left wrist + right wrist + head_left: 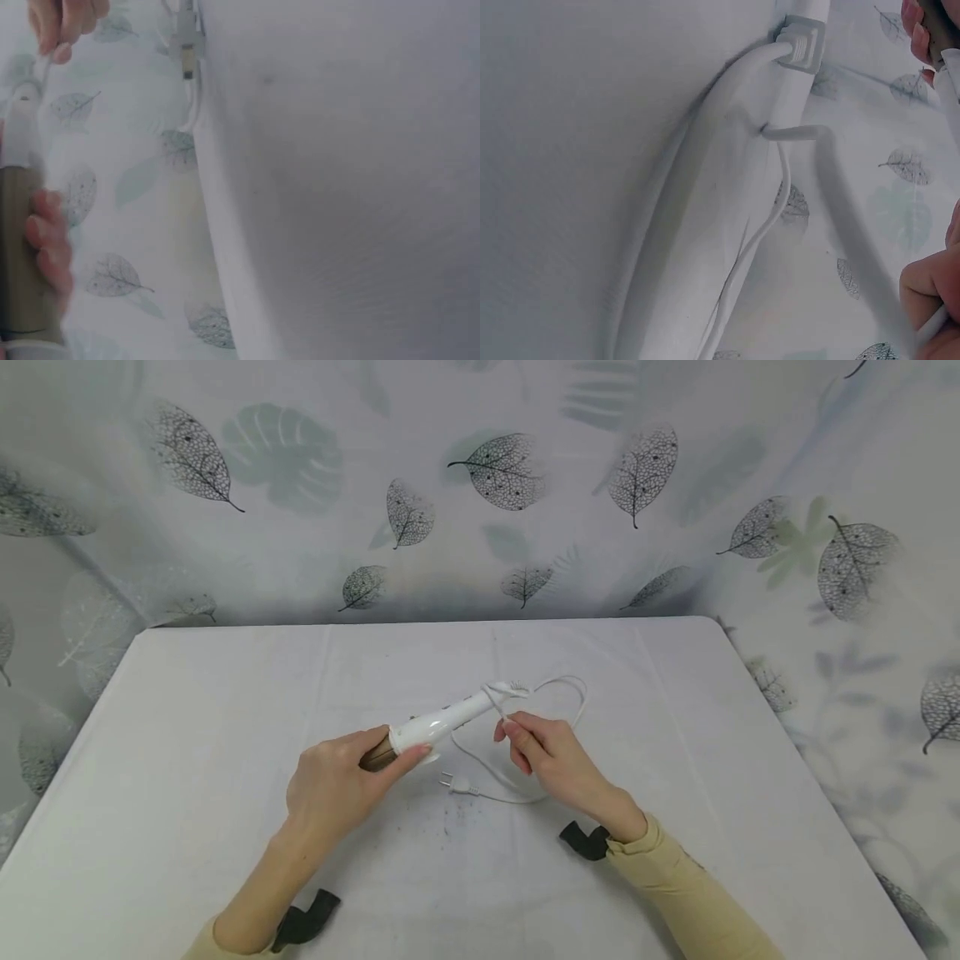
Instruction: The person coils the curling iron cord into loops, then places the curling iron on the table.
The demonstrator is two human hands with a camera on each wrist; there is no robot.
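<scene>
Fingers of the left hand (337,781) curl round the brown end of a white-handled appliance (442,723), whose long axis runs rightward and slightly forward from that grip. Between the two grips, a little nearer the person, the plug (459,785) lies on the white tabletop (187,735). Just beside the appliance's narrow tip, nearer it than the left, the right hand (555,756) pinches the white cord (517,802).

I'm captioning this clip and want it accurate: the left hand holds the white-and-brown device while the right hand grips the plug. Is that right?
Not quite: the right hand pinches the white cord, not the plug. The head view shows the plug lying on the table. The left hand does hold the white-and-brown device.
</scene>
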